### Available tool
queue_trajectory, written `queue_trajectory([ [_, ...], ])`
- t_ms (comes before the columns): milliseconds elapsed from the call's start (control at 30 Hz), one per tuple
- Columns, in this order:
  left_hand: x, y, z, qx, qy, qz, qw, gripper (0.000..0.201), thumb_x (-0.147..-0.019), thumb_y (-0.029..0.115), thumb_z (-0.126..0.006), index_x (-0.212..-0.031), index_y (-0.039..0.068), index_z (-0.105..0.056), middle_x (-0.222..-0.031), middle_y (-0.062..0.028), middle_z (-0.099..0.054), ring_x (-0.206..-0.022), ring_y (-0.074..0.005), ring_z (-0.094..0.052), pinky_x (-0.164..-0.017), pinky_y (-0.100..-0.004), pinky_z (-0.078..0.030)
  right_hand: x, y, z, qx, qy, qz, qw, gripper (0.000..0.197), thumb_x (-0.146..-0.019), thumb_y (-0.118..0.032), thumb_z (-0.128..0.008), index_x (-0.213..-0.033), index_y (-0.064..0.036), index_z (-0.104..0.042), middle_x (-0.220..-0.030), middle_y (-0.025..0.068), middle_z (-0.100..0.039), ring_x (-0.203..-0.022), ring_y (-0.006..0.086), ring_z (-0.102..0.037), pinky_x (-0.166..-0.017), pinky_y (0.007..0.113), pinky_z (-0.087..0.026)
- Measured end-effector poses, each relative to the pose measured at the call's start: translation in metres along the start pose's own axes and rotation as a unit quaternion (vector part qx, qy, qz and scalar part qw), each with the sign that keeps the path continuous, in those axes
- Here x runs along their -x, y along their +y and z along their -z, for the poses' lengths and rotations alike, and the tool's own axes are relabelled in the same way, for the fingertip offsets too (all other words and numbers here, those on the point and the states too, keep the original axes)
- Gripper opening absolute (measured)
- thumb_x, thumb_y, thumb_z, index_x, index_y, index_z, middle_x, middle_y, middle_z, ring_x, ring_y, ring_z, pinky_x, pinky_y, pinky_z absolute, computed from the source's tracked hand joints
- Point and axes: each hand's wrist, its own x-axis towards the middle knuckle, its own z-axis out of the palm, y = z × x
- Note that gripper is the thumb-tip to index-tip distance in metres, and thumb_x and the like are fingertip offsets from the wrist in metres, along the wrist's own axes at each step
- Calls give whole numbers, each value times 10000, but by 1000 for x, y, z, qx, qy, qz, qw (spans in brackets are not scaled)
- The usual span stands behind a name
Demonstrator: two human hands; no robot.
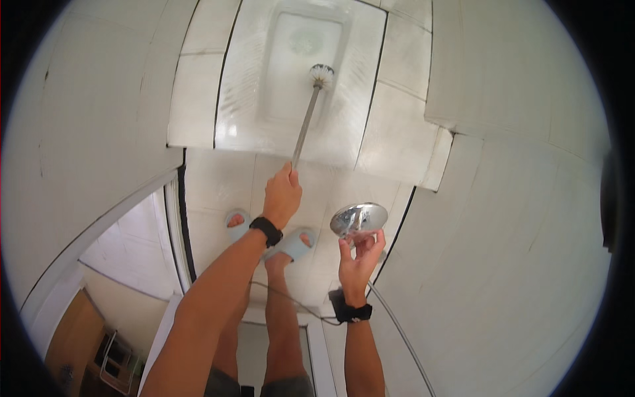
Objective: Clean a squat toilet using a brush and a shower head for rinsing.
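Note:
My left hand [283,193] is closed around the thin handle of a toilet brush [305,126]. The brush slants away from me, its white-and-dark bristle head over the right side of the basin of a white squat toilet [238,79]. Whether the bristles touch the surface is hard to tell. In my right hand [359,261] is a round chrome shower head [359,218], gripped by the fingers from below. A grey hose [403,334] runs down to the right of that forearm. No water can be made out coming from the shower head.
My feet in pale blue slippers [297,245] stand on the tiled floor, below the toilet's raised step [390,155]. Light walls close in on the left [99,119] and right [503,245]. A doorway frame [173,225] is at lower left. A thin dark cable [291,299] hangs near my right wrist.

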Motion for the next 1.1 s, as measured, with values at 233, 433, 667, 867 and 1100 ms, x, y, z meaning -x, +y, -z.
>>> queue_trajectory([
  [233,-92,16,8,-42,28,-101,994,214,-952,178,-438,-937,-3,-552,-852,-270,-622,-818,-496,-572,-727,-562,-460,-50,-29,-12,48,-10,88,995,699,-842,46,-650,-1406,45,-237,-1001,145,-581,-962,209,-604,-928,338,-456],
  [433,20,-43,12,-13,-94,-9,995,339,-971,193,-461,-1220,-23,-540,-822,-288,-588,-758,-453,-584,-651,-452,-460,-77,-39,-8,99,7,64,993,708,-837,65,-635,-1411,52,-222,-985,146,-587,-955,209,-603,-923,337,-460],
  [667,-73,-1,-8,6,-26,-77,997,266,-971,199,-445,-1095,-6,-562,-809,-274,-599,-787,-480,-567,-666,-506,-443,-61,-26,-24,111,-18,9,994,692,-843,17,-647,-1422,29,-268,-1047,174,-611,-977,241,-634,-907,351,-475],
  [867,-102,3,-11,-25,-24,-106,994,233,-967,204,-433,-1004,5,-549,-820,-281,-591,-801,-494,-553,-692,-551,-430,-80,-60,-37,144,-23,55,988,701,-847,22,-645,-1430,29,-256,-1041,164,-614,-962,223,-627,-908,338,-473],
  [1100,76,-77,57,12,-131,-24,991,343,-964,191,-442,-1229,-15,-513,-828,-320,-613,-786,-515,-582,-701,-577,-447,-67,-55,-26,156,-16,11,988,705,-845,37,-636,-1432,44,-245,-1032,156,-612,-966,214,-620,-908,332,-472],
])
